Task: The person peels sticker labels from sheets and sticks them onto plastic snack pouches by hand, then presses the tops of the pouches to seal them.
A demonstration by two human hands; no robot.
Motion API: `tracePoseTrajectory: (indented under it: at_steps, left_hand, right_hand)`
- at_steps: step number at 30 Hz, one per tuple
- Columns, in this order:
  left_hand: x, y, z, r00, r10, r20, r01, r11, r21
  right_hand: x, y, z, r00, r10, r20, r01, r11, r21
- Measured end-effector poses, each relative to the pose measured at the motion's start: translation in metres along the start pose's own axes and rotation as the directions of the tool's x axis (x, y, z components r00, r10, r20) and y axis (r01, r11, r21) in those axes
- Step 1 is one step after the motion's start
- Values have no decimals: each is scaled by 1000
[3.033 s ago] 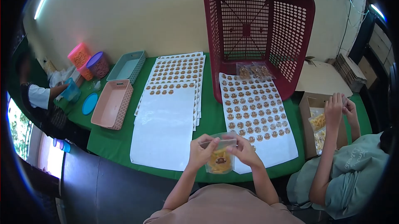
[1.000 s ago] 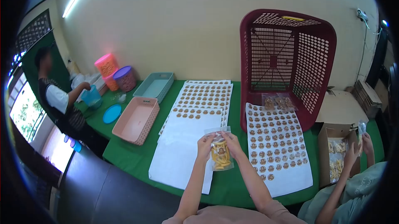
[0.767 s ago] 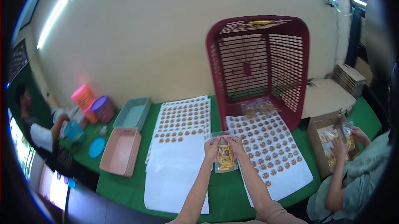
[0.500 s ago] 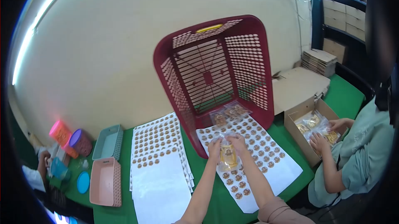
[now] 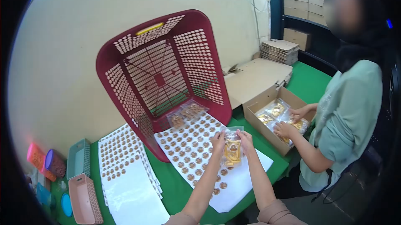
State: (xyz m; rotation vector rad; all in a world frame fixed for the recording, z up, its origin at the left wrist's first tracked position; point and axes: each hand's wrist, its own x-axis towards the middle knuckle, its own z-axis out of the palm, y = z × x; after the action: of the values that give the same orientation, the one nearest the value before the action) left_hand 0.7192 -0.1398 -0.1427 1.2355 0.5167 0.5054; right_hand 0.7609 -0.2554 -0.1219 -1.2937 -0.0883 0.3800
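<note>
A clear pouch of yellow snack sticks (image 5: 232,152) with a round brown label hangs upright between my hands. My left hand (image 5: 217,141) pinches its upper left edge, and my right hand (image 5: 245,140) pinches the upper right edge. Beneath them lies a sheet of round brown stickers (image 5: 184,143), its lower part blank white. The far end of that sheet reaches into a maroon basket (image 5: 217,99) tipped on its side, where a few clear packets of brown snacks (image 5: 188,114) lie.
A co-worker in a green top (image 5: 346,116) stands at the right, both hands in a cardboard box (image 5: 267,131) of yellow snack packets. More sticker sheets (image 5: 125,162), a pink basket (image 5: 81,198) and a teal basket (image 5: 78,158) are at the left. Flattened cardboard (image 5: 280,51) is stacked behind.
The view has swung right, bringing the co-worker and box further in. My hands and the pouch have passed from the plain sheets over to the right sticker sheet. The co-worker's packet is now in the box.
</note>
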Motion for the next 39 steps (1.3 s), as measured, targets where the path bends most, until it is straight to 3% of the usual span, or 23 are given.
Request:
tracePoseTrajectory:
  at_steps: [2,5,7,9,10,11,13,15,16,17,18,19,20,21,22,23,25,26,29,31,34,39]
  left_hand:
    - [-11,-6,12,998,-63,4,63,987,-148]
    - [-38,4,16,986,-156,54,161,980,-115]
    - [-45,-2,12,977,-193,94,202,975,-89]
    - [-47,-12,5,986,163,-24,-163,986,-13]
    - [-55,-3,3,953,291,-85,-276,949,152]
    - [-61,1,2,947,309,-92,-294,945,146]
    - [-74,2,4,747,624,227,-636,575,514]
    - [-84,11,8,726,664,177,-626,533,570]
    - [-88,17,9,699,702,134,-611,490,622]
    - [-88,29,4,703,700,124,-602,493,628]
    - [-89,43,-6,883,463,78,-447,778,443]
    - [-89,51,-12,978,182,101,-201,953,225]
    - [-85,49,-12,947,320,38,-322,937,138]
    - [-85,53,-15,947,320,33,-321,936,143]
    - [-83,58,-17,952,306,-6,-305,949,78]
    - [-81,63,-18,956,290,-41,-290,957,9]
    - [-75,71,-27,974,224,-29,-222,974,53]
    - [-72,75,-30,977,214,1,-213,971,109]
    - [-54,72,-44,982,183,44,-188,966,179]
    - [-51,72,-50,992,106,66,-103,993,-49]
    - [-62,84,-48,993,114,19,-113,993,-39]
    - [-82,96,-65,994,109,26,-106,989,-101]
  right_hand:
    - [-11,-1,-13,1000,-30,-4,30,1000,-5]
    - [-19,12,-32,997,-68,28,69,997,-38]
    - [-23,18,-37,998,-62,21,59,993,105]
    - [-38,16,-39,998,-14,65,7,994,108]
    - [-48,7,-32,1000,4,1,-4,996,94]
    - [-56,1,-24,998,22,-64,-17,996,83]
    - [-71,1,-6,1000,12,11,-14,982,191]
    - [-82,1,10,997,15,80,-38,956,291]
    - [-85,0,17,992,-35,124,15,987,162]
    - [-87,-1,21,981,-79,175,74,997,35]
    - [-69,9,11,958,47,284,-27,997,-71]
    - [-66,10,17,956,56,288,-37,997,-73]
    - [-64,11,24,973,-121,197,167,956,-241]
    - [-60,11,32,940,-312,140,342,845,-412]
    - [-54,10,40,965,-251,75,262,941,-214]
    - [-49,7,42,965,-250,77,261,942,-211]
    - [-44,-7,43,935,25,354,-59,995,84]
    - [-40,-7,44,908,55,416,-147,970,193]
    - [-36,-9,46,904,49,424,-137,974,180]
    - [-41,-19,53,879,75,471,-175,969,173]
    - [-34,-13,59,898,-5,440,-41,995,96]
    - [-51,-13,60,874,9,486,-81,989,126]
